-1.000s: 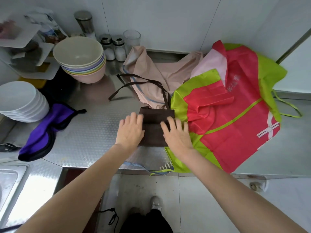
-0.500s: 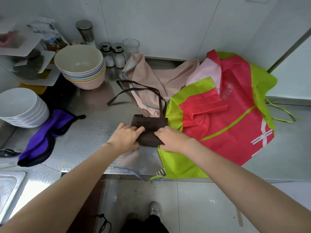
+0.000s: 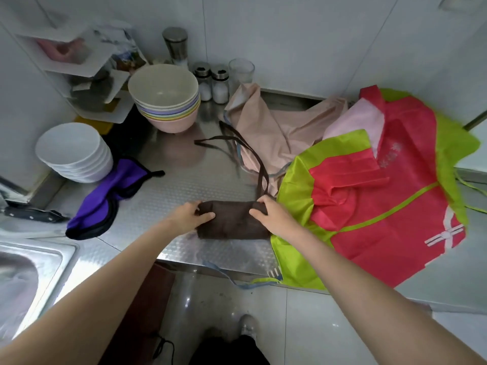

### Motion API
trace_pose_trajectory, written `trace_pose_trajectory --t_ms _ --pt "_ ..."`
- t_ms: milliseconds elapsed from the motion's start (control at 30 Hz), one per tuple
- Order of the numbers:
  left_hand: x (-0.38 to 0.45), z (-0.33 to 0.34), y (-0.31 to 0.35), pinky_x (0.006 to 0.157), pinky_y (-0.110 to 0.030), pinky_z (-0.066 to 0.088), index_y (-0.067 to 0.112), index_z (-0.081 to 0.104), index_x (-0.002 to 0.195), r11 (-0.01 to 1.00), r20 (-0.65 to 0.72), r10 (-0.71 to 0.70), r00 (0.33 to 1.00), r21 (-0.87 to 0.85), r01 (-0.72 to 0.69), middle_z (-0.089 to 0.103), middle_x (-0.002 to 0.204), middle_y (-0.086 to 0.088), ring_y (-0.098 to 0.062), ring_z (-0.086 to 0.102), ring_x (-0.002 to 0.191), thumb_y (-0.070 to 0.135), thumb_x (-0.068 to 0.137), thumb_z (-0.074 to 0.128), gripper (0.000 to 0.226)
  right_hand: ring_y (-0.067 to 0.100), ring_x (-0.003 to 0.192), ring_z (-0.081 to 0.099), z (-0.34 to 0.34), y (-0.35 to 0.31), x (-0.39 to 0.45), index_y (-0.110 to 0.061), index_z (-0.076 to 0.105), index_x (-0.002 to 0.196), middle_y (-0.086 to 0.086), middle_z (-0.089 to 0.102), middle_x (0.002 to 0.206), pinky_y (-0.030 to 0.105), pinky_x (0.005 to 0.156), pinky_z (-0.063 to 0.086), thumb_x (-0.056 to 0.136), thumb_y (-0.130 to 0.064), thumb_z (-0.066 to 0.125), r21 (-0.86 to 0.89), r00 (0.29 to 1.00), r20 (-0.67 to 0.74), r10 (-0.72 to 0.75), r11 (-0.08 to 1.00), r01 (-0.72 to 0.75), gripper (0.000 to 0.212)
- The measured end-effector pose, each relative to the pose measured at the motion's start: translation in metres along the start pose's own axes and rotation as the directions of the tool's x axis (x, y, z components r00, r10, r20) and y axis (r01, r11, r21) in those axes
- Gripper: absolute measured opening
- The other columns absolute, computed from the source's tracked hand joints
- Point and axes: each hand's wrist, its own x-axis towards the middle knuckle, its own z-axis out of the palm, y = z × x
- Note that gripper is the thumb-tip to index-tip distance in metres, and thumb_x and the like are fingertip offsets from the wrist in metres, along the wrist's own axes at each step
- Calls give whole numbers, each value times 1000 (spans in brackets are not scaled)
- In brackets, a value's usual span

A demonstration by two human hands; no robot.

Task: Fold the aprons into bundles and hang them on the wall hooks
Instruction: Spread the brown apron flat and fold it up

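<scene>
A dark brown apron [image 3: 232, 219] lies folded into a small bundle near the front of the steel counter [image 3: 184, 185]. Its long brown straps [image 3: 237, 146] trail away toward the back. My left hand [image 3: 191, 216] pinches the bundle's left end. My right hand [image 3: 271, 218] grips its right end where the straps come out. To the right a red and lime-green apron [image 3: 382, 206] is spread out, with a beige-pink apron [image 3: 276, 130] crumpled behind it. A purple apron [image 3: 105, 196] with black trim lies bunched at the left. No wall hooks are in view.
A stack of pastel bowls [image 3: 166, 98] and a stack of white bowls [image 3: 75, 151] stand at the back left. Salt shakers [image 3: 212, 83], a glass [image 3: 241, 71] and a white corner rack [image 3: 79, 61] line the wall. A sink [image 3: 23, 280] and a knife [image 3: 31, 214] are at left.
My hands went from pressing flat on the brown apron to gripping its two ends. The bundle is now narrower and more tightly folded.
</scene>
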Motion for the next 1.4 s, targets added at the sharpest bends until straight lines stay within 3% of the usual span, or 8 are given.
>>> trace_pose_trajectory --t_ms 300,433,567,700,833,933,1100,1400 --pt "14 4 14 81 -32 43 1 55 105 956 -44 -142 989 254 149 61 113 -18 -32 57 105 41 94 48 42 35 109 56 27 -2 11 -2 46 118 19 58 118 40 83 43 101 -31 33 -265 987 -150 63 959 -102 36" --pt "25 -12 24 101 -34 38 4 40 133 982 -41 25 999 189 -17 45 135 -13 -29 45 123 38 83 65 65 33 103 61 32 -5 9 -5 45 121 15 57 116 39 77 47 102 -32 30 -401 979 -199 34 909 -113 36" --pt "22 1 48 100 -33 36 10 40 136 882 233 117 965 422 -209 47 133 -11 -28 45 122 41 84 64 65 36 73 67 38 -12 4 1 60 102 19 56 105 36 54 50 92 -25 58 -323 943 -333 -16 941 -98 28" --pt "24 20 51 104 -42 36 6 37 129 780 249 58 967 592 -200 41 129 -15 -35 40 122 41 81 67 67 31 109 54 20 -6 10 -3 59 114 13 42 126 36 89 44 97 -32 42 -366 988 -144 55 925 -105 38" --pt "23 22 54 101 -50 40 8 38 128 812 261 62 963 547 -201 41 127 -15 -37 44 120 38 78 71 67 32 121 42 -6 -7 35 -13 69 95 12 46 128 38 96 43 89 -38 56 -276 981 -186 59 955 -109 29" --pt "21 23 57 98 -47 42 7 43 123 792 275 73 959 568 -223 49 124 -14 -34 49 115 37 79 70 59 30 124 45 -10 -17 49 -9 56 121 12 48 133 37 96 41 86 -35 63 -358 980 -52 191 913 -197 44" --pt "21 11 58 89 -33 42 5 48 125 863 405 40 913 446 -236 54 123 -12 -28 52 111 40 90 55 49 28 123 50 -2 -19 57 -5 52 124 12 51 132 32 90 45 87 -14 64 -368 964 20 266 898 -241 40" --pt "17 8 68 97 -25 36 2 45 131 948 537 38 843 247 -200 50 133 -11 -25 47 122 23 98 44 39 31 111 52 -5 -37 44 -13 47 95 16 59 112 33 82 42 87 -20 57 -235 996 39 83 969 -72 14"
